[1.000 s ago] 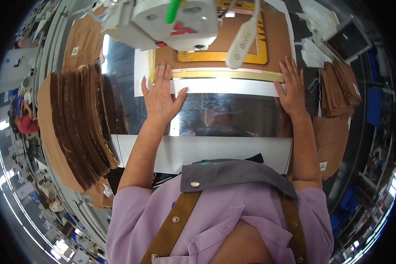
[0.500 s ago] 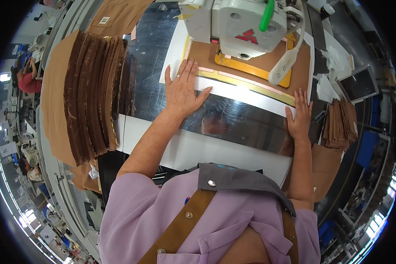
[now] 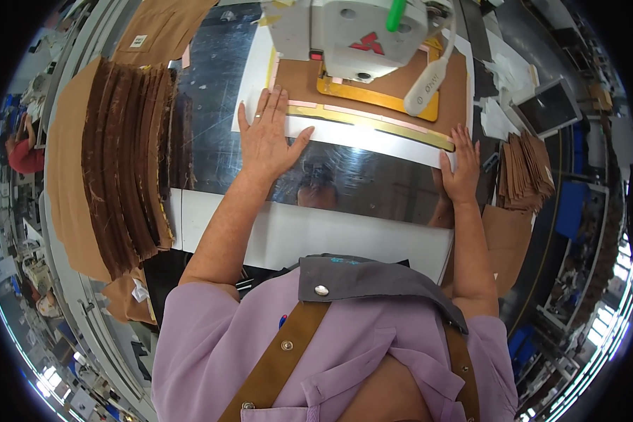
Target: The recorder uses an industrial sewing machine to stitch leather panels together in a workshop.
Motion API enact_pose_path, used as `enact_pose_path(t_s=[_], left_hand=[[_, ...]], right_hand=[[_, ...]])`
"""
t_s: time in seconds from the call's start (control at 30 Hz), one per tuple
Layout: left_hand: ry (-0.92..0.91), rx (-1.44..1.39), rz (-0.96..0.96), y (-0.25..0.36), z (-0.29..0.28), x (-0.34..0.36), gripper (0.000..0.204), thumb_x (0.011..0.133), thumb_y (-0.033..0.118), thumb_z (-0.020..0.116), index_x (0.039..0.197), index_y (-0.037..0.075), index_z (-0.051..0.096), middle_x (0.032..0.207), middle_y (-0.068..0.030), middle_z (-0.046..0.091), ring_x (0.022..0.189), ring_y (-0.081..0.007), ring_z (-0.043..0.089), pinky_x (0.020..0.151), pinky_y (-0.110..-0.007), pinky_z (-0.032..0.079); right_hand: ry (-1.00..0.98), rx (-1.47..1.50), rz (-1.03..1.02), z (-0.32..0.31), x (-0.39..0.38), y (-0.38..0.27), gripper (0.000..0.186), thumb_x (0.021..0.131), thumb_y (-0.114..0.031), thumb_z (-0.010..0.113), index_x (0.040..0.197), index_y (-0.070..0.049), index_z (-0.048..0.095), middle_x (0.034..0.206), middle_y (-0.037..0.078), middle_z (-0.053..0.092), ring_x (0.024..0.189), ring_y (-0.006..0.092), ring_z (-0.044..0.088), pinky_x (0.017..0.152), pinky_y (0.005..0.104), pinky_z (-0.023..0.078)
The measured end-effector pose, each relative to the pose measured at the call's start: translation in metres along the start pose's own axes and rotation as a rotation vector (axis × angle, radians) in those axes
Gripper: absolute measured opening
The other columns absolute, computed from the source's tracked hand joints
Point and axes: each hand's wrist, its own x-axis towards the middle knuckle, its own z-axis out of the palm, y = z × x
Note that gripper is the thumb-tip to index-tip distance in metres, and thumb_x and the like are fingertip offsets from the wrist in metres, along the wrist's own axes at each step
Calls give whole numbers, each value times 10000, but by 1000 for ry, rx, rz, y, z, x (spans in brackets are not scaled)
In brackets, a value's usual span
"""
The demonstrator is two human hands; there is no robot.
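Both hands are held open, palms down, and nothing is gripped by either of the 2. The left hand [image 3: 269,137] is laid on the near left corner of a white sheet [image 3: 359,136], with its fingers straight, its thumb spread and 1 ring worn. The right hand [image 3: 462,169] is rested at the sheet's near right corner, fingers pointed away from the body. Between the fingertips of the 2 hands, a yellow strip [image 3: 330,114] edged with pink is stretched along the near side of a brown cloth [image 3: 299,81], which is spread on the sheet just beyond the hands. On the near side of both hands, a shiny metal tabletop [image 3: 387,186] is seen, bordered by a white board [image 3: 316,228] closer to the body. Beyond the hands, a yellow frame [image 3: 373,95] is set on the cloth, partly covered by a white machine head [image 3: 373,63] and a hanging white paddle [image 3: 425,91]. Left of the left hand, thick brown pieces [image 3: 119,169] are stacked. Right of the right hand, smaller brown pieces [image 3: 524,169] are piled, with a screen [image 3: 548,109] placed farther off.
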Motion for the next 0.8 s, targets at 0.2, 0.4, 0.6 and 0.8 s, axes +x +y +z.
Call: enact_pose_path(t_s=[0.2, 0.4, 0.6, 0.8], left_hand=[[137, -98, 114, 1, -1, 0, 778, 953, 563, 566, 1557, 92, 433, 1622, -132, 413, 1539, -295, 314, 1252, -558, 129], [19, -38, 131, 0, -1, 1, 706, 950, 497, 585, 1514, 84, 485, 1578, -127, 475, 1497, -277, 390, 1237, -527, 220], [45, -28, 128, 1, -1, 0, 668, 947, 441, 591, 1514, 104, 486, 1574, -129, 478, 1481, -276, 412, 1232, -513, 247], [39, 66, 111, 2, 0, -1, 661, 946, 412, 588, 1523, 112, 470, 1582, -123, 465, 1483, -277, 407, 1231, -505, 260]], right_hand=[[22, -2, -17, -1, 0, -2, 441, 988, -297, 601, 1388, -112, 628, 1453, 102, 611, 1429, 306, 492, 1208, 554, 290], [42, 20, 22, 2, -7, -1, 411, 1010, -292, 583, 1372, -104, 635, 1428, 94, 630, 1396, 310, 527, 1192, 558, 315], [105, -70, 16, -2, -9, 0, 449, 1021, -339, 563, 1397, -98, 606, 1463, 99, 601, 1429, 286, 492, 1192, 596, 297], [61, -21, 112, 5, -13, 4, 448, 1016, -344, 566, 1386, -97, 615, 1462, 76, 606, 1441, 247, 479, 1189, 595, 302]])
